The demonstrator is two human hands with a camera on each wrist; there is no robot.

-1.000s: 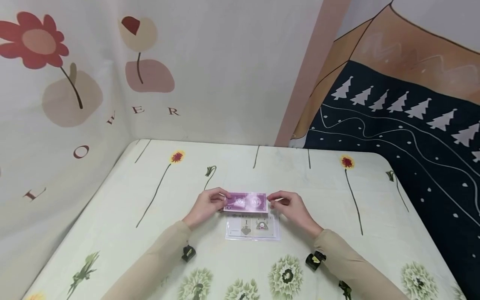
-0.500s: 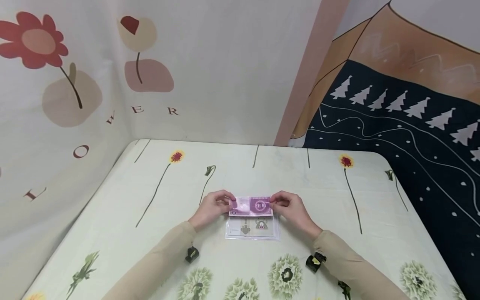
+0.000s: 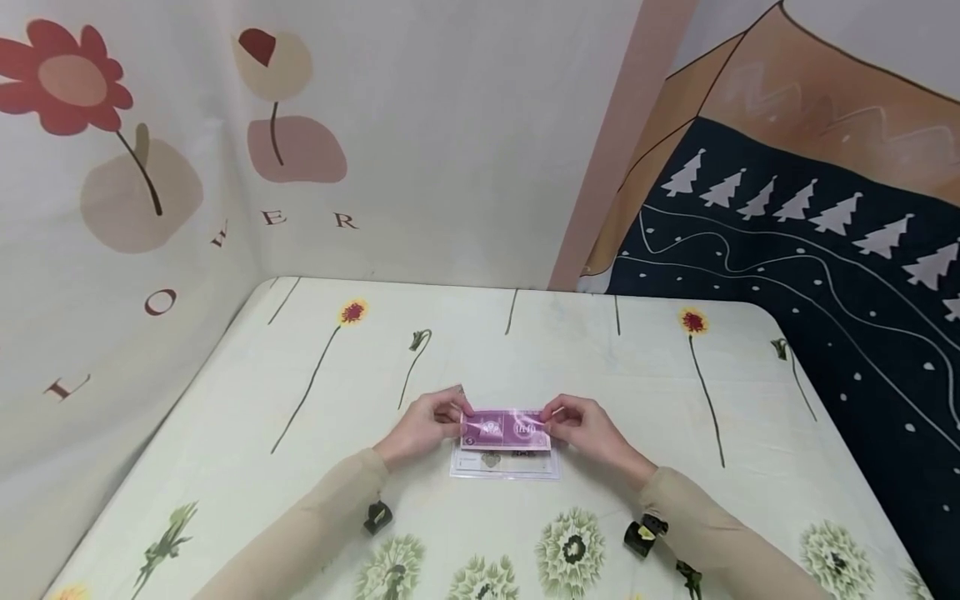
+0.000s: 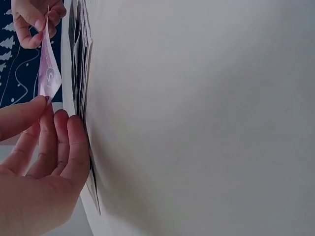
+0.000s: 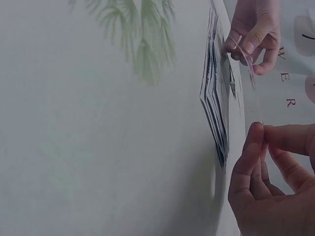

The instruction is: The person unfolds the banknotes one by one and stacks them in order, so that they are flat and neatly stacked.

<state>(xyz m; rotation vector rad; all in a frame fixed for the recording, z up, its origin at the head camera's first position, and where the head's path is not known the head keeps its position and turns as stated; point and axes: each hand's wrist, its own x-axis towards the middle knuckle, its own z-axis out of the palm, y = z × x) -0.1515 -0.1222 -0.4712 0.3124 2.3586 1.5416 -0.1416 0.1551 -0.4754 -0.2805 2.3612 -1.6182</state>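
A purple banknote (image 3: 506, 429) is stretched between my two hands, its broad side facing me. My left hand (image 3: 422, 427) pinches its left end between thumb and fingers, and my right hand (image 3: 591, 432) pinches the right end. Just beneath it lies a flat stack of thin sheets (image 3: 507, 468) with a clear plastic edge and small printed pictures, largely covered by the note. From the side, in the left wrist view, the note (image 4: 49, 73) bends slightly and the layered stack (image 4: 80, 59) rests on the table. The right wrist view shows the stack's layered edges (image 5: 212, 93).
A pale tablecloth (image 3: 600, 358) printed with flowers covers the table. Behind stands a light wall hanging (image 3: 450, 150) with printed flowers and letters. To the right hangs a dark cloth (image 3: 750, 250) with white trees.
The right hand has taken hold of the note's right end, which was free one second ago. Both hands have brought the note nearer to me, covering more of the stack.
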